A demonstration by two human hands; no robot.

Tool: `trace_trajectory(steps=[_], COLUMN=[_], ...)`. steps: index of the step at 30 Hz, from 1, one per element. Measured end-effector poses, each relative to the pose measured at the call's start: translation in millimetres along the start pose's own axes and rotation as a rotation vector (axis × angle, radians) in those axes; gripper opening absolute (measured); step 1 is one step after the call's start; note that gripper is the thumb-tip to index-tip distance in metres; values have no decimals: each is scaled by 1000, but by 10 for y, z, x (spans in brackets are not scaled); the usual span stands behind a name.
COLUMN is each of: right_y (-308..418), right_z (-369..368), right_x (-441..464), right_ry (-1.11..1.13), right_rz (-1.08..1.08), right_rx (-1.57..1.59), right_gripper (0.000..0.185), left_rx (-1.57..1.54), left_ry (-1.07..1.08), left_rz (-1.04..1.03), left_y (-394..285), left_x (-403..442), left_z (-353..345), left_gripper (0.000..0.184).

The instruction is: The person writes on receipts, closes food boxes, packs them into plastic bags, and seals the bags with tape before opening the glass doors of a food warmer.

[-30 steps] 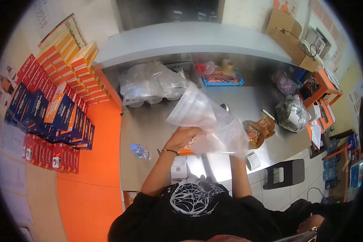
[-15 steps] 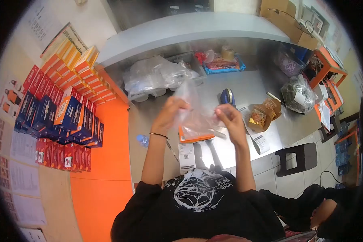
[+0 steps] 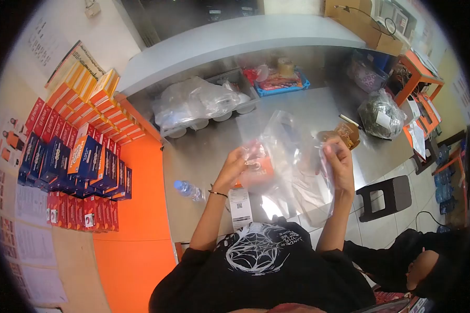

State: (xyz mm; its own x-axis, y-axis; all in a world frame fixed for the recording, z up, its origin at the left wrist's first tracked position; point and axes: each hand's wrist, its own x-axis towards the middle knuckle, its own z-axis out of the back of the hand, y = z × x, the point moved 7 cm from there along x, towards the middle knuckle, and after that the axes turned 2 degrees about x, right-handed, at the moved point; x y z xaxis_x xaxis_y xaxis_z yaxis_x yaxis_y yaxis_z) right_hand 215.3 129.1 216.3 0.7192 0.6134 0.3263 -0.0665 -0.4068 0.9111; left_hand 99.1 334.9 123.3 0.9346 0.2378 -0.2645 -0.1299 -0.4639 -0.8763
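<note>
A clear plastic bag (image 3: 282,151) is stretched between my two hands above the metal counter. My left hand (image 3: 236,168), with a dark bracelet on the wrist, pinches the bag's left edge. Its right edge is gripped between the fingers of my right hand (image 3: 339,159). Through the film an orange package shows on the counter, blurred by the plastic. Just beyond my right hand stands an open brown food box (image 3: 348,133), partly covered by hand and bag. A printed paper slip (image 3: 240,208) lies below my left hand.
A water bottle (image 3: 189,191) lies left of my left forearm. Along the counter's back are a grey tray (image 3: 249,107) heaped with plastic bags, a blue basket (image 3: 282,91) and a wrapped bundle (image 3: 384,116). Stacked boxes (image 3: 94,156) line the left; another person (image 3: 407,266) is lower right.
My hands have moved apart, the right one farther right and slightly down, the left one lower. The bunched bag is now spread wide. The view has shifted slightly.
</note>
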Motion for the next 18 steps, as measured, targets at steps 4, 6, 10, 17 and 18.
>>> trace_trajectory(steps=[4, 6, 10, 17, 18], right_y=[-182, -186, -195, -255, -335], right_z=[-82, -91, 77, 466, 618], right_x=[-31, -35, -135, -255, -253], right_ry=[-106, -149, -332, -516, -555], right_rz=[-100, -144, -123, -100, -136], right_rx=[395, 486, 553, -318, -394], right_gripper=[16, 17, 17, 45, 44], left_rx=[374, 313, 317, 214, 131], left_ry=[315, 517, 744, 255, 138], left_rz=[-216, -235, -310, -213, -233], left_y=[592, 710, 825, 1283, 1301], left_x=[260, 148, -126, 266, 377], left_z=[-379, -786, -1192, -640, -415], left_gripper=[61, 76, 112, 36, 26])
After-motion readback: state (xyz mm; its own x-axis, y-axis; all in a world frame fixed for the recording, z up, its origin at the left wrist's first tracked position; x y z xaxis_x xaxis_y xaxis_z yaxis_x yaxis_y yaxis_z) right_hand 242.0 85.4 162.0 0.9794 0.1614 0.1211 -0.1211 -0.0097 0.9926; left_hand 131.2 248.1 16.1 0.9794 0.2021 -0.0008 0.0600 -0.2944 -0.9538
